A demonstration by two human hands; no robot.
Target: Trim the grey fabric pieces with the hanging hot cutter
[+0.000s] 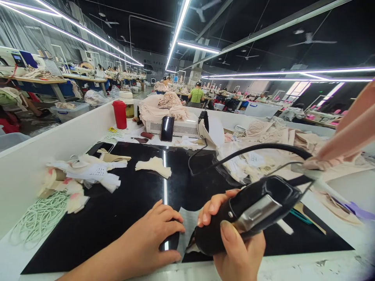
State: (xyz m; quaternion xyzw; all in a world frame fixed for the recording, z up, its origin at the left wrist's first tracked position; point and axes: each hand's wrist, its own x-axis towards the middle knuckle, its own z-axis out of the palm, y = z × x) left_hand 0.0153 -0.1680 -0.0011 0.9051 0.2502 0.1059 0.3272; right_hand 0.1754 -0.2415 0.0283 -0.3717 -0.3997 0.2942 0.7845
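Observation:
My right hand (pixel 234 242) is wrapped round a black corded power tool (pixel 249 212) with a silver panel and a metal tip at its lower end. The tip is down by a pale grey fabric piece (pixel 187 222) on the glossy black board (pixel 131 218). My left hand (pixel 152 238) rests on the board with its fingers apart, fingertips touching the left edge of that fabric. My palms partly hide what lies beneath. A cream fabric piece (pixel 154 167) lies further back on the board.
Pale cut pieces (pixel 93 171) and a green cord tangle (pixel 43 214) lie left. A pink fabric strip (pixel 348 132) ties the tool's cable at right. Behind stand a red cup (pixel 120 114), a dark phone (pixel 167 128) and a white vented box (pixel 184 128). Fabric heaps (pixel 275 132) lie right.

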